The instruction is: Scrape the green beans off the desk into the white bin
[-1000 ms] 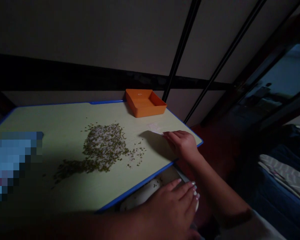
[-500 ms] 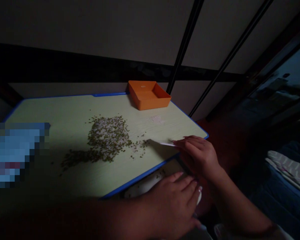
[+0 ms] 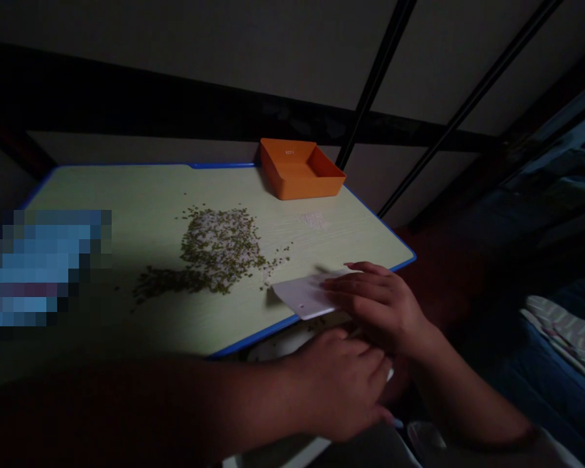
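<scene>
In my right hand [image 3: 380,302] is a thin white card-like scraper [image 3: 305,296], flat and slightly bent, with a small hole near its corner. Its left edge lies over the table's front edge, close to a few stray beans. My left hand [image 3: 346,380] grips a white container [image 3: 285,344] just below that edge, its fingers curled over the far side. Most of the container is hidden by the hand and arm. Small green beans mixed with white grains form a spread pile [image 3: 219,250] on the table, with a dark tail of beans [image 3: 163,281] to its left.
A pale tabletop [image 3: 127,195] with blue trim stands against a cabinet. At its back sits an orange open tray [image 3: 302,179], with a small patch of white grains [image 3: 312,220] before it. A pixelated blue object [image 3: 39,266] lies on the left. Fabric [image 3: 565,331] is at right.
The scraper has turned from nearly edge-on to show its broad face, and has come toward the front edge. Some stray beans near it are gone from the tabletop. My left fingers are more curled.
</scene>
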The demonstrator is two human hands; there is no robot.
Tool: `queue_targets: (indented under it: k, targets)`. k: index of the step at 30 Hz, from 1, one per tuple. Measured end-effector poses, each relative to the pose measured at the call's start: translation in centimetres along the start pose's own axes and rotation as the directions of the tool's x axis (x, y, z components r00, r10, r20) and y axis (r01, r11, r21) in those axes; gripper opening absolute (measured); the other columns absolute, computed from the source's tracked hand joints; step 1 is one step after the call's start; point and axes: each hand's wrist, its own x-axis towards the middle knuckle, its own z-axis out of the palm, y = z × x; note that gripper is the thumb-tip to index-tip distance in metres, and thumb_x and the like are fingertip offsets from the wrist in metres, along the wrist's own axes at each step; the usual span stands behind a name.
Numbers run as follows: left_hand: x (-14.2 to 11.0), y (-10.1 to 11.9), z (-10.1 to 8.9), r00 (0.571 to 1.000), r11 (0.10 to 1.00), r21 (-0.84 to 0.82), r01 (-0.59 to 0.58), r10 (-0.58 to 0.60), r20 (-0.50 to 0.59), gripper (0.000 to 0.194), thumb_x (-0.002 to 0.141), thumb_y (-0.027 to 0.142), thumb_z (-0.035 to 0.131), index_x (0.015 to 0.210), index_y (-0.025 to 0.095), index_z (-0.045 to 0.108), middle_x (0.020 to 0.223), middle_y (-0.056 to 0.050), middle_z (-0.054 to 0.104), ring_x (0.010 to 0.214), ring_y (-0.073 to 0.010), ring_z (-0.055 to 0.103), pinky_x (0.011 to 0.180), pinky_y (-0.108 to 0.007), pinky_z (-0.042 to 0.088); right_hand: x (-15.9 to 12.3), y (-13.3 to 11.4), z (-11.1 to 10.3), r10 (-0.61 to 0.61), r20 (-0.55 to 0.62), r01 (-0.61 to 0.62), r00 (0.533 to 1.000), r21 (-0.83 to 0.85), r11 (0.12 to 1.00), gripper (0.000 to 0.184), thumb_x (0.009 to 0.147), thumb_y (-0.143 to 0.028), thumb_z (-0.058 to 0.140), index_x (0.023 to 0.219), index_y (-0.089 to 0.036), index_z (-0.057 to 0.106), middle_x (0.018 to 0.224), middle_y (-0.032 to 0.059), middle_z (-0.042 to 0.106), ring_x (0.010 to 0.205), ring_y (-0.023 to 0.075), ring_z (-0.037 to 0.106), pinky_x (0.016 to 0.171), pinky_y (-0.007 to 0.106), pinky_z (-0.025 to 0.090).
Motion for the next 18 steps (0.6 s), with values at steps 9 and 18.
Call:
queue_targets:
  k: [9, 18]
  targets:
    - [-0.1, 0.0, 0.2, 1.0, 0.999, 0.038, -0.014, 0.014, -0.002, 0.051, 0.09, 0.048, 0.044, 0.12, 0.008, 0.056, 0.111, -0.011, 0.065, 0.108, -0.0235, 0.054, 0.092, -0.038, 0.039, -2.0, 0.7, -0.9, -0.024, -0.1, 0.015, 0.995, -0.088, 0.996, 0.013, 0.084, -0.01, 0.053, 0.095, -0.016, 0.06, 0.101, 0.0094, 0.072, 0.097, 0.0185, 0.067, 0.087, 0.041, 0.052]
    - [-0.1, 0.0, 0.2, 1.0, 0.997, 0.07, -0.029, 0.029, 0.003, 0.053, 0.091, 0.049, 0.042, 0.119, 0.007, 0.056, 0.114, -0.011, 0.064, 0.111, -0.0251, 0.054, 0.096, -0.039, 0.037, -3.8, 0.7, -2.6, 0.038, -0.071, -0.048, 0.997, -0.145, 0.988, 0.022, 0.077, -0.006, 0.06, 0.096, -0.017, 0.061, 0.095, 0.0073, 0.074, 0.091, 0.0169, 0.068, 0.086, 0.038, 0.052]
